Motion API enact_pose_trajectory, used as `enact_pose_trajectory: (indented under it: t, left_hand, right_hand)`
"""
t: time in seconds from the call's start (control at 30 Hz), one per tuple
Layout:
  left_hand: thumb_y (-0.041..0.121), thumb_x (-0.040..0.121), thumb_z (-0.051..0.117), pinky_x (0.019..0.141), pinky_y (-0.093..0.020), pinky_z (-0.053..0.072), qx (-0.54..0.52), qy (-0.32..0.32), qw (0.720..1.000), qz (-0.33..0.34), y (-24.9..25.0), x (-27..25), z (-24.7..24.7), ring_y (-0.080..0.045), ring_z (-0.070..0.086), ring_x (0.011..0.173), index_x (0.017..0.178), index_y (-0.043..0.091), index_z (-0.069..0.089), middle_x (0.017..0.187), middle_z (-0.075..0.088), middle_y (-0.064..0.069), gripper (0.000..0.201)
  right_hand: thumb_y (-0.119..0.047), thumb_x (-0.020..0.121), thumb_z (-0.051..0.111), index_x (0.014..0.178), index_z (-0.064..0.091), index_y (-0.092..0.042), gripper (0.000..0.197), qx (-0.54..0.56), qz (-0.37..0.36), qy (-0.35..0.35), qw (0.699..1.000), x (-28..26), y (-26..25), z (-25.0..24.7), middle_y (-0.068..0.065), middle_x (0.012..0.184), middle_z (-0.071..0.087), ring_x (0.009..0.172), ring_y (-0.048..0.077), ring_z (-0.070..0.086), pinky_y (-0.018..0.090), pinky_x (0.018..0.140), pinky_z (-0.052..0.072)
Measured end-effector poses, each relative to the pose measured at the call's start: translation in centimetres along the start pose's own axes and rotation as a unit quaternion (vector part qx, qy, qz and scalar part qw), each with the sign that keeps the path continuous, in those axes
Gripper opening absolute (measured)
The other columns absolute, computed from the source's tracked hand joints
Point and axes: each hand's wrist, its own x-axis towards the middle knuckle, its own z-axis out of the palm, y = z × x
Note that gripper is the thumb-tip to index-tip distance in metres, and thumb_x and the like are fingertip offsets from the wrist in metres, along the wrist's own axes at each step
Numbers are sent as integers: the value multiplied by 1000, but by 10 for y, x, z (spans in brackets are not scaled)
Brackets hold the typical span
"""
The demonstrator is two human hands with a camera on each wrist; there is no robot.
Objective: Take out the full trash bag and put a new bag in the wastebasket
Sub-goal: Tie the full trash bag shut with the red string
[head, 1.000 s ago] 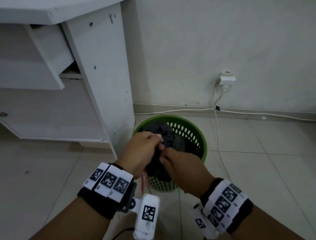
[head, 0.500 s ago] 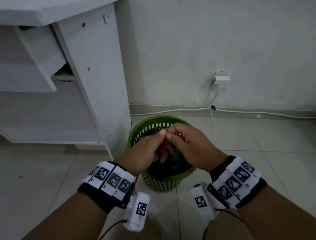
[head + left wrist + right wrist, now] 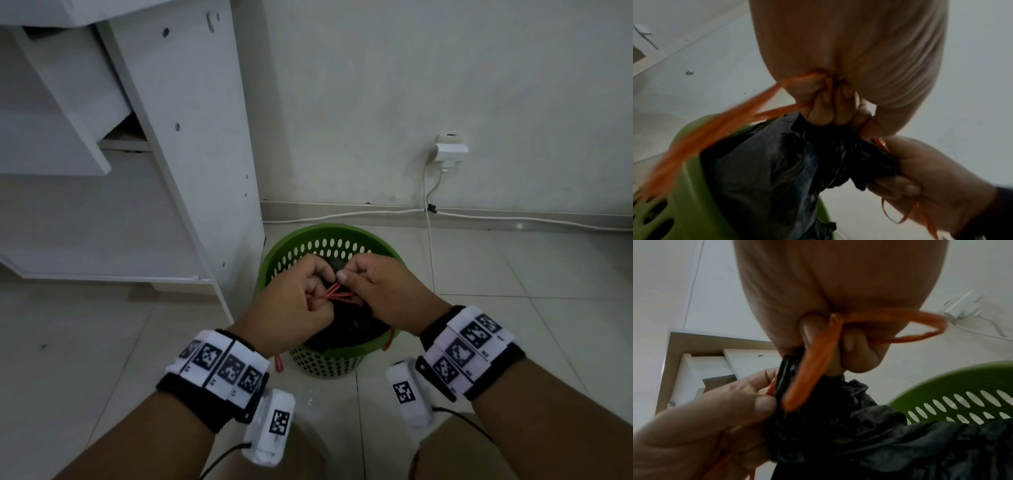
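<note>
A green perforated wastebasket [image 3: 329, 361] stands on the tiled floor by the wall. A full black trash bag [image 3: 346, 325] sits inside it, its neck bunched up. Both hands hover over the basket's mouth. My left hand [image 3: 301, 301] and right hand [image 3: 373, 291] each pinch the orange drawstring [image 3: 337, 294] at the bag's neck. In the left wrist view the drawstring [image 3: 777, 91] runs out of the curled fingers above the black bag [image 3: 766, 170]. In the right wrist view an orange drawstring loop [image 3: 900, 324] passes through the fingers over the bag [image 3: 859, 434].
A white desk panel [image 3: 191, 154] stands just left of the basket. A white charger [image 3: 448, 150] is plugged into the wall, and its cable [image 3: 430, 246] trails down past the basket's right side. Tiled floor lies open to the right.
The hands moved from the basket's near side to over its middle. The orange drawstring now shows stretched between them.
</note>
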Motion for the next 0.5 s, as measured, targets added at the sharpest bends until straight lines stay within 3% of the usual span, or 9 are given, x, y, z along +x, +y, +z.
enact_pose_trajectory:
  t: [0.17,0.27,0.3,0.37,0.4,0.5]
  left_hand:
    - [19,91,68,57,-24,53,109,85,989,60,-3,-4,10,-11,64,64,88,29,64,71,68,4,11]
    - [27,93,66,65,-27,55,87,95,991,34,1,-2,10,-6,66,73,86,28,70,76,71,9,9]
    - [28,94,65,67,-25,54,76,87,993,19,4,-1,9,-3,66,74,84,29,70,76,70,11,12]
    - [24,96,63,65,-21,48,11,57,998,-20,11,1,6,-1,63,69,81,25,71,70,67,12,17]
    - [21,97,62,62,-19,46,-48,37,997,-55,15,2,4,-1,61,63,80,19,70,65,65,12,20]
    - [17,99,57,53,-23,39,-199,-4,967,-157,26,5,1,-8,50,51,71,17,67,54,56,6,29]
  right_hand:
    - [-28,92,66,76,70,-15,21,21,21,-12,999,6,-4,-8,-18,51,59,46,-6,50,6,49,36]
    - [-27,92,68,79,69,-14,18,32,22,24,999,3,-7,-7,-20,45,56,43,-3,50,7,48,33]
    - [-29,90,68,82,69,-17,15,14,10,69,997,1,-6,-3,-20,54,61,51,-4,55,8,54,36]
    - [-34,87,68,93,68,-21,14,-41,-36,197,979,-5,-4,5,-15,89,69,84,-3,62,16,76,43]
    - [-35,86,66,95,69,-20,19,-79,-79,257,960,-8,-3,10,-8,103,67,99,4,60,22,86,41]
    - [-30,83,63,90,72,-12,21,-102,-180,334,919,-20,-4,19,3,108,65,109,20,57,39,94,40]
